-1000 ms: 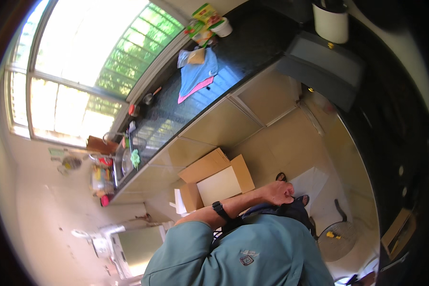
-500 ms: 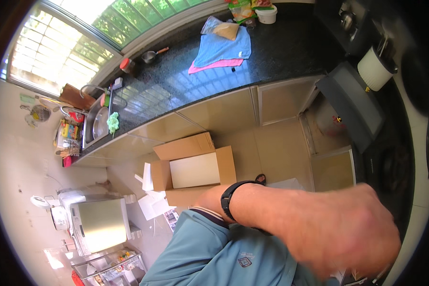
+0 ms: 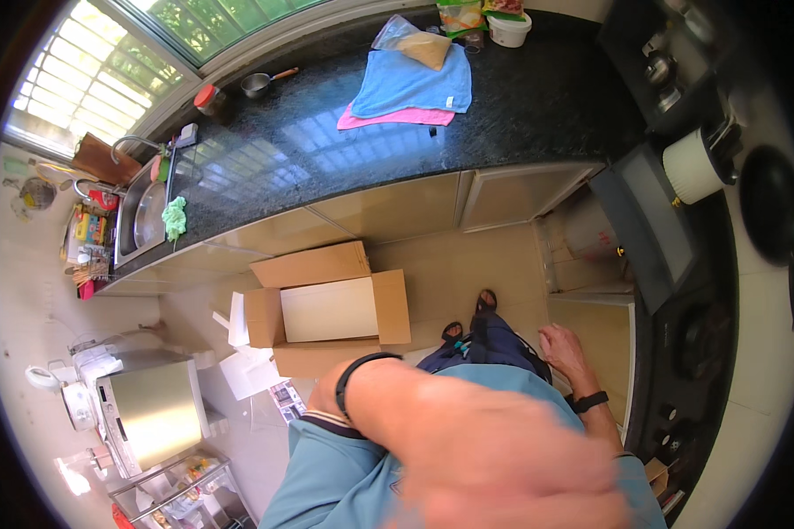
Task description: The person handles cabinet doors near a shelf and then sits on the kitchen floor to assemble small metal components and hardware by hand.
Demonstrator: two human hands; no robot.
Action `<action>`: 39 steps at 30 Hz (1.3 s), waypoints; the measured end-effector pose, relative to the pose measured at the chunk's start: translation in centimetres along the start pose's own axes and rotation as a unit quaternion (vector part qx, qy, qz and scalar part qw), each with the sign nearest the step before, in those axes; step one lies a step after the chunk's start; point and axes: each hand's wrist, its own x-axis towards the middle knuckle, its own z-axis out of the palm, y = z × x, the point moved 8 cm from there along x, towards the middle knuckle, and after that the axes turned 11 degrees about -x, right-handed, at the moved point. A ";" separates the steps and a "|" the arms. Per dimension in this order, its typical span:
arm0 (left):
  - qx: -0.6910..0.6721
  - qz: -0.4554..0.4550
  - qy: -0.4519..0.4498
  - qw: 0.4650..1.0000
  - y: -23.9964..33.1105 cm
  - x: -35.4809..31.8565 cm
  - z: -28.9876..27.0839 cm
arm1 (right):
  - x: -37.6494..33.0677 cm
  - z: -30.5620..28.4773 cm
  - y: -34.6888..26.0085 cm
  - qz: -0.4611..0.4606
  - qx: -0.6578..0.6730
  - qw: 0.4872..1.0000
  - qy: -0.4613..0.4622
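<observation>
Close in front of me, my left hand (image 3: 512, 458) reaches across my body, smeared by motion so that its fingers cannot be made out. A black band circles that wrist. My right hand (image 3: 566, 354) hangs low at my right side with loosely bent fingers and nothing visible in it; a black band is on this wrist too. Nearest to it is a pale cabinet door (image 3: 595, 339). On the floor ahead and to the left lies a cardboard box (image 3: 393, 309) with flaps spread and a flat white piece (image 3: 329, 310) inside. Neither hand touches the box.
A dark counter (image 3: 273, 159) runs along the window, bearing blue (image 3: 406, 84) and pink cloths, a small pan (image 3: 256, 85) and a sink (image 3: 132, 212). White sheets (image 3: 249, 370) lie beside the box. A slanted dark panel (image 3: 648, 225) and a stovetop (image 3: 701, 339) stand at right.
My left hand has swung from the right toward the middle, low in the view. My right hand, legs and sandalled feet have come into sight as the view shifted.
</observation>
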 end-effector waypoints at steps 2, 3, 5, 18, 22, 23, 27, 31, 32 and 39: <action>0.126 -0.074 -0.015 0.989 -2.2 -2.0 -4.1 | 2.0 -0.5 1.0 0.002 -0.005 1.000 -0.001; 0.268 -0.124 -0.010 0.955 -3.2 -3.9 -6.8 | 3.2 -0.8 0.7 -0.010 -0.004 1.000 -0.002; 0.374 -0.184 0.078 0.905 -8.5 -9.1 -12.6 | 4.7 -1.6 2.1 -0.010 -0.009 1.000 0.004; 0.572 -0.592 -0.097 0.560 -28.0 -38.0 -30.5 | 11.5 -3.0 11.2 0.122 -0.012 0.991 -0.056; 0.541 -0.582 -0.151 0.588 -29.7 -38.7 -31.0 | 9.3 -0.5 15.2 0.186 -0.014 0.981 -0.047; 0.526 -0.589 -0.140 0.597 -29.9 -38.5 -30.9 | 8.1 0.6 15.6 0.211 -0.019 0.976 -0.047; 0.336 -0.675 -0.075 0.653 -31.8 -40.0 -29.7 | 4.9 3.5 15.6 0.298 0.030 0.954 -0.030; 0.184 -0.605 -0.324 0.704 -38.0 -36.1 -17.9 | 1.5 2.9 11.9 0.371 0.093 0.918 0.101; 0.158 -0.594 -0.341 0.712 -39.3 -35.4 -15.2 | 0.7 2.0 10.6 0.385 0.105 0.907 0.131; -0.177 -0.495 -0.503 0.686 -38.6 -32.6 9.7 | -9.9 12.4 1.8 0.601 0.163 0.778 0.080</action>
